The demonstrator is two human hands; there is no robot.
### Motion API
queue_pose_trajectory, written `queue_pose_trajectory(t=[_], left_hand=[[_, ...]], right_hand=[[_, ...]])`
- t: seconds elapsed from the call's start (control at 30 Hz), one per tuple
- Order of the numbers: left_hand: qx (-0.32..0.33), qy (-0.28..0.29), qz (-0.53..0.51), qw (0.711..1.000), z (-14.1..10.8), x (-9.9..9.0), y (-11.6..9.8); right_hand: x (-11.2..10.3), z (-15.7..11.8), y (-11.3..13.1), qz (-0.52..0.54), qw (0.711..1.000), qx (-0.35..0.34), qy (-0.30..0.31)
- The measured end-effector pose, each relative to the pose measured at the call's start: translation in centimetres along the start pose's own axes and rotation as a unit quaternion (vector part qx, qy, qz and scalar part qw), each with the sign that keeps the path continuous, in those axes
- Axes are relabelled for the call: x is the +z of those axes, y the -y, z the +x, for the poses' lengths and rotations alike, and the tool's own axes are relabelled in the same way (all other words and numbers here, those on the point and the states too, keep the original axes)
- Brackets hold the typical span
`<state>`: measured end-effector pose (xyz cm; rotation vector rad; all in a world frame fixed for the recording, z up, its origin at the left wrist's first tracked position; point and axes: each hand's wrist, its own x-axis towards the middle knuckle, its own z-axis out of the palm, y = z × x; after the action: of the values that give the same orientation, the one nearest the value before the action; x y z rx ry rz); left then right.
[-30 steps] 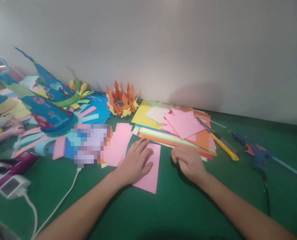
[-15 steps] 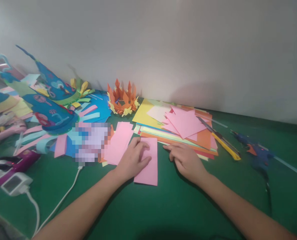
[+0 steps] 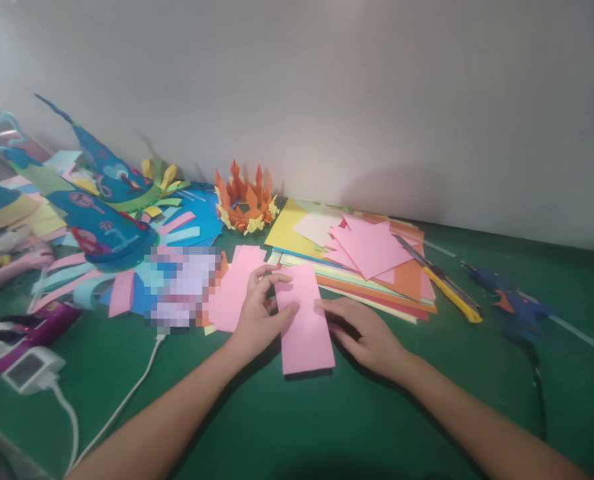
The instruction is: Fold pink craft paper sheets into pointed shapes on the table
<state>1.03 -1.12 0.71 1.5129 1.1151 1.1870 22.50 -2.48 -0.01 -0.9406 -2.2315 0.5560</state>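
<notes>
A narrow rectangle of folded pink paper (image 3: pixel 305 337) is raised slightly and tilted between my hands. My left hand (image 3: pixel 264 310) grips its left edge, with the thumb and fingertips on the top face. At the right edge, my right hand (image 3: pixel 364 333) has its index fingertip on the paper and the thumb just below. The fingers under the sheet are hidden. Just left of my left hand lies a stack of pink paper (image 3: pixel 231 293).
Colored sheets (image 3: pixel 297 223) with pink squares (image 3: pixel 374 243) lie behind. To the right are a yellow utility knife (image 3: pixel 451 293) and a blue glue gun (image 3: pixel 519 310). An orange paper crown (image 3: pixel 247 207), blue cone hats (image 3: pixel 107 227) and a white cable (image 3: pixel 144 377) occupy the left.
The folded pink paper has lifted off the table and shifted right, tilting. My right hand has moved in from the side to its right edge, while my left hand keeps hold.
</notes>
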Motion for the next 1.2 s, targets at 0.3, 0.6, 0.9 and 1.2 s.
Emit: queue_pose_trajectory(t=[0.3,0.6,0.9,1.2], left_hand=[[-0.057,0.023,-0.120,0.991,-0.1,0.1,0.0],[-0.068,0.069,-0.134,0.986,0.2,0.0,0.6],[-0.058,0.120,-0.056,0.989,0.2,-0.6,0.1],[-0.055,0.145,-0.030,0.987,-0.2,-0.2,-0.7]], right_hand=[[-0.3,0.4,0.3,0.083,0.995,-0.051,-0.022],[-0.3,0.6,0.6,0.127,0.987,-0.079,0.066],[-0.5,0.6,0.3,0.169,0.985,0.011,0.023],[-0.3,0.3,0.4,0.207,0.954,0.212,-0.038]])
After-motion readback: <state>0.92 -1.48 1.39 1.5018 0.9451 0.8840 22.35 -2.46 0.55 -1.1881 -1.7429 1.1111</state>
